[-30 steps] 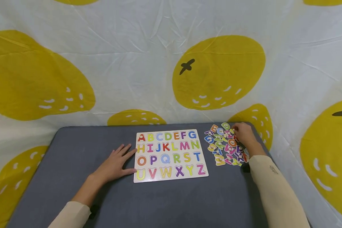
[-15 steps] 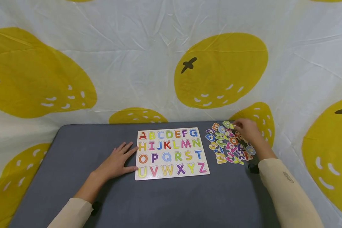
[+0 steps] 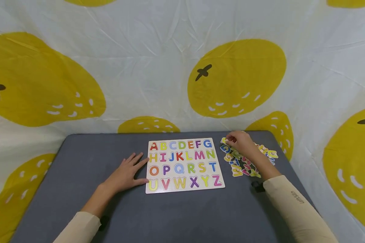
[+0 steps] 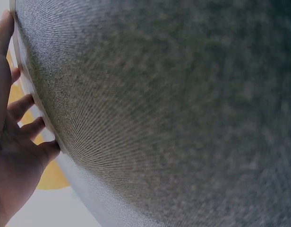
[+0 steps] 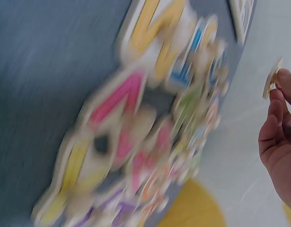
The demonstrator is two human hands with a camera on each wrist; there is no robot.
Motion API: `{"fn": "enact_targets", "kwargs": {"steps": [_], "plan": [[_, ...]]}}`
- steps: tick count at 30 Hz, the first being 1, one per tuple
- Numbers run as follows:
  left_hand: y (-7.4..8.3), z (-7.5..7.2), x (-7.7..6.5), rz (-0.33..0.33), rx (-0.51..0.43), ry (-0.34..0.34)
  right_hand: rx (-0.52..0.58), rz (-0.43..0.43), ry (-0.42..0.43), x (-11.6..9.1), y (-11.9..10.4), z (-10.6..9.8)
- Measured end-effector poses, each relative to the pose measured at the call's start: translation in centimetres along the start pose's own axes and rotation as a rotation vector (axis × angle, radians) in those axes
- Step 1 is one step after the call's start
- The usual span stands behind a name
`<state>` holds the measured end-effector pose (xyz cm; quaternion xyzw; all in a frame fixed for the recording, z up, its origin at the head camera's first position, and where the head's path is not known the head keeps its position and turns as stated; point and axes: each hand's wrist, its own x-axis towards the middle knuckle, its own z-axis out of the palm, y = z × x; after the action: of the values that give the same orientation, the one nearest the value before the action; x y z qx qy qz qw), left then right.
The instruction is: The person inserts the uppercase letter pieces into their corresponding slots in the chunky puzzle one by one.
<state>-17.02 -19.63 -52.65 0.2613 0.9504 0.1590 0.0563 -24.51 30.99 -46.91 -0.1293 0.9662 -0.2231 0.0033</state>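
Nearest, on the grey table (image 3: pixel 182 219), the letter board (image 3: pixel 185 175) is touched at its left edge by the left hand (image 3: pixel 123 175), whose fingers are spread and nearly straight, with nothing gripped. This light bracing seems well judged: the board is best kept from sliding, with the fingertips left at the rim so that no recess is covered. Only the A piece (image 3: pixel 153 146) appears to be seated.

To the right of the board, above the far left part of the pile of letter pieces (image 3: pixel 236 155), a small piece (image 5: pixel 270 80) is pinched by the right hand (image 3: pixel 241 141) between thumb and fingers. It is seen nearly edge-on in the right wrist view, so its letter cannot be told. It is best carried by its knob, kept level and lifted well clear, so that no loose pieces are dragged along; should it be set in the board, its outline is best turned to the recess before any pressure is applied.

Compared with half a second ago, the left hand is kept at the same edge. The right hand has been brought leftward, nearer the board, and yellow pieces (image 3: pixel 272 154) are uncovered at the pile's right. Farthest off, the fruit-print cloth (image 3: pixel 158 84) is left unchanged.
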Motion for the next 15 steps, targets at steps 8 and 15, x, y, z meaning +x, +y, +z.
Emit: {"fn": "enact_targets", "kwargs": {"steps": [8,15], "plan": [[0.2,0.2,-0.2,-0.001,-0.010,0.006,0.084,-0.066,-0.041,1.6,-5.1,3.9],[0.3,0.0,0.0,-0.007,-0.004,0.003,0.136,-0.093,-0.084,3.9,-9.4,7.2]]}}
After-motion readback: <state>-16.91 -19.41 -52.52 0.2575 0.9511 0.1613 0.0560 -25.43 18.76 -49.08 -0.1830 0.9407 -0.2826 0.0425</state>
